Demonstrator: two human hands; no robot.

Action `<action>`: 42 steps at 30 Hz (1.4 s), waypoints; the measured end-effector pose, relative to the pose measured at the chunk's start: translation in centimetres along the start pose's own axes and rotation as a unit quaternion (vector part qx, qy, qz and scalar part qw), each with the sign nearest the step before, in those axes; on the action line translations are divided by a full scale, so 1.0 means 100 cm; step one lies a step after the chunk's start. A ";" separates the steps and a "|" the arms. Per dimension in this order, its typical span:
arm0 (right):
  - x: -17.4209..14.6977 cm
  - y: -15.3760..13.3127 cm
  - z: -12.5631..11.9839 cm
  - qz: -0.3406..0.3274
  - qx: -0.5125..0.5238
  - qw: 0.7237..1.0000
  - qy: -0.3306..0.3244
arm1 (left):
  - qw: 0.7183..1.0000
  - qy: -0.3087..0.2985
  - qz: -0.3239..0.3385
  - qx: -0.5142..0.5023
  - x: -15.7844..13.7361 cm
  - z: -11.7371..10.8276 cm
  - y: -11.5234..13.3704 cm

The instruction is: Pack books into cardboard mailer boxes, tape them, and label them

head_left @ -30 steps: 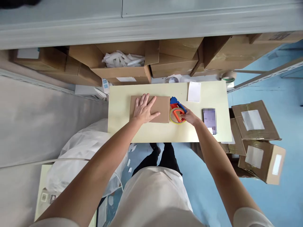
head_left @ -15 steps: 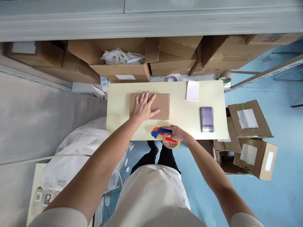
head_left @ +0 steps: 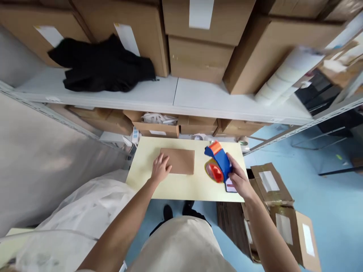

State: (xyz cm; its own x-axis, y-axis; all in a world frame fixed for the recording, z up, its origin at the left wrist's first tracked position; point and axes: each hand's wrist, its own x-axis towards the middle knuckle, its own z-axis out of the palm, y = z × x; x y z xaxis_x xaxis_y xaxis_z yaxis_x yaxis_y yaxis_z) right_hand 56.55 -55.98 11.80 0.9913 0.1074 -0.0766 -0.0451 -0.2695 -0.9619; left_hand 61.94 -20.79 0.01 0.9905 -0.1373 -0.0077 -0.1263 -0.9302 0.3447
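Observation:
A closed brown cardboard box (head_left: 181,161) lies flat on the pale yellow table (head_left: 172,187). My left hand (head_left: 160,168) rests on the box's left end, fingers stretched out and slightly apart. In my right hand (head_left: 237,175) is a blue and orange tape dispenser (head_left: 222,160) with a yellow-edged roll of tape, lifted above the table's right side. My fingers wrap its right side. Under the dispenser, a phone (head_left: 231,186) lies partly hidden on the tabletop.
Behind the table stands a grey shelf (head_left: 198,100) with cardboard boxes (head_left: 201,60), a black garment (head_left: 104,66) and white rolls (head_left: 289,75). Opened cartons (head_left: 269,181) sit on the floor at right. A large translucent plastic bag (head_left: 82,211) bulges at left.
The camera view has tilted up, showing more of the shelf. My right hand has raised the tape dispenser from the table's front edge to the right. My left hand has slid to the box's left end.

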 end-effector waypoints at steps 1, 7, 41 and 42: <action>0.014 -0.017 -0.004 -0.051 -0.006 0.998 0.021 | 1.000 0.003 -0.004 -0.002 -0.002 0.001 0.000; 0.137 -0.106 -0.021 -0.229 -0.146 0.952 0.143 | 0.999 0.022 -0.020 -0.023 -0.011 0.009 0.004; -0.003 0.128 0.151 0.087 -0.114 0.989 0.021 | 0.888 -0.026 -0.161 -0.430 -0.057 0.007 -0.023; 0.000 0.118 0.147 0.077 -0.123 0.989 0.037 | 0.895 -0.014 -0.157 -0.417 -0.053 0.002 -0.022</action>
State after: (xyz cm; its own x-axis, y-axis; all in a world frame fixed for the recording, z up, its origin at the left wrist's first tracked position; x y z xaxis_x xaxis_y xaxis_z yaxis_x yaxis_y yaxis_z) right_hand 54.17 -45.11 -3.40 0.9819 -0.0210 -0.1882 -0.1731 -0.5028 -0.8469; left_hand 56.92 -18.11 -0.86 0.9669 0.0663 -0.2463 0.2537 -0.3493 0.9020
